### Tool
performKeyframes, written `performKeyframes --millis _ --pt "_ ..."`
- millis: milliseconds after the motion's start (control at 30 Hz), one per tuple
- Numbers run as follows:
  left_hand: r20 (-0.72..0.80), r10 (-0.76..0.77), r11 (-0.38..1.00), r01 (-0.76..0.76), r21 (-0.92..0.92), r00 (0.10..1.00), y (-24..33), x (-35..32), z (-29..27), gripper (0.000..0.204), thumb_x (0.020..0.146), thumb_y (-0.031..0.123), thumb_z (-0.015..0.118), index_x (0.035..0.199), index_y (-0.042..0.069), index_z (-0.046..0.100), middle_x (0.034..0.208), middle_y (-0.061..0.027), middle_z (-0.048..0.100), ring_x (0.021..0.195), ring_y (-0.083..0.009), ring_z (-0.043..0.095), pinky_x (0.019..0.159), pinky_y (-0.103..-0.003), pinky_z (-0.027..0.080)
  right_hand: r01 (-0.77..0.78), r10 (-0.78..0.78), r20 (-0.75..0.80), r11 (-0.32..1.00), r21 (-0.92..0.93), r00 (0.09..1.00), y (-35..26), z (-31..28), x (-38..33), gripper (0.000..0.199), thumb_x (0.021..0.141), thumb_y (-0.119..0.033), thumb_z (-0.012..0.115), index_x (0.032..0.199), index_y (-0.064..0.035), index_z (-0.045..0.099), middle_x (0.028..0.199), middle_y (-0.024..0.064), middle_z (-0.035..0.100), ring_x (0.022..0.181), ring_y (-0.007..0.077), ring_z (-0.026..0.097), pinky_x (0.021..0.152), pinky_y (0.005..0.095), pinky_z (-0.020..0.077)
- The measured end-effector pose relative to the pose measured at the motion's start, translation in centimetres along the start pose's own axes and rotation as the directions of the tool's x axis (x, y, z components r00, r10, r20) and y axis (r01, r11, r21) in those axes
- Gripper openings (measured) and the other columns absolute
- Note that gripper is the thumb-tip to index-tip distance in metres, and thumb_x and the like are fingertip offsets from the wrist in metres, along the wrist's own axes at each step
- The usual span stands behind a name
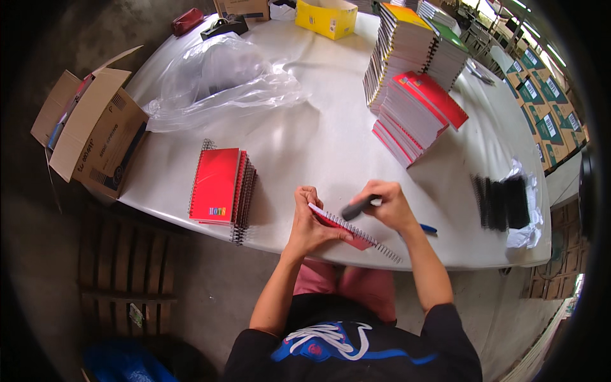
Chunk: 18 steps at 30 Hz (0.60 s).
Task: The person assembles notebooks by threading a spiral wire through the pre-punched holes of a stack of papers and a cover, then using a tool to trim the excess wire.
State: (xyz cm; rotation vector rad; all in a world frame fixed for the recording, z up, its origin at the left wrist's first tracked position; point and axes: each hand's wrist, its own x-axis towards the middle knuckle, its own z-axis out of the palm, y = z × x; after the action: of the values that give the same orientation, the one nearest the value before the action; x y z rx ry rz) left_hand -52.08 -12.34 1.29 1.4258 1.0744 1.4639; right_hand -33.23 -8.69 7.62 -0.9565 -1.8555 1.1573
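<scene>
My left hand [305, 229] is closed around a thin red notebook [361, 241], tilted up near the table's front edge. A metal spiral coil [372, 239] runs along the notebook's upper edge, and its free end sticks out past the corner toward the lower right. Wrapped in the fingers of my right hand [391, 204] is a black, thick, rod-shaped tool [358, 209]; its tip is at or just above the coil, and I cannot tell whether they touch. To the left lies a stack of red spiral notebooks [215, 181]. A blue pen [428, 228] rests beside my right forearm.
Tall stacks of yellow [407, 35] and red books [414, 118] stand at the back right. Black coils [499, 200] lie on white paper at the right. Clear plastic wrap [223, 76], an open cardboard box [105, 140] and a yellow box [324, 19] are farther left and back.
</scene>
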Motion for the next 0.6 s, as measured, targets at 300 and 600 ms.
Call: performKeyframes --millis 300,600 --pt "0.034 -0.008 0.999 0.006 0.054 0.999 -0.1 -0.1 -0.1 0.095 0.034 0.029 0.096 0.095 0.008 0.027 0.092 -0.0032 0.029 0.076 -0.0130 0.038 0.067 -0.025 0.039 0.192 -0.188 0.110 0.981 -0.022 0.976 -3.3 2.6 0.7 0.032 0.057 0.010 0.068 0.082 -0.0092 0.073 0.072 0.0085 0.064 0.067 0.0173 0.062 0.063 0.0267 0.0478" --pt "-0.023 -0.102 0.964 0.093 -0.248 0.995 0.4 -0.8 -0.2 0.051 0.070 0.012 0.081 0.096 0.005 0.039 0.089 -0.0026 0.043 0.080 -0.0111 0.044 0.075 -0.023 0.040 -0.213 -0.002 -0.259 0.560 -0.800 0.966 1.2 -3.8 -2.9 0.064 0.070 -0.009 0.067 0.131 -0.0117 0.049 0.125 0.0146 0.052 0.115 0.0339 0.049 0.099 0.0399 0.0375"
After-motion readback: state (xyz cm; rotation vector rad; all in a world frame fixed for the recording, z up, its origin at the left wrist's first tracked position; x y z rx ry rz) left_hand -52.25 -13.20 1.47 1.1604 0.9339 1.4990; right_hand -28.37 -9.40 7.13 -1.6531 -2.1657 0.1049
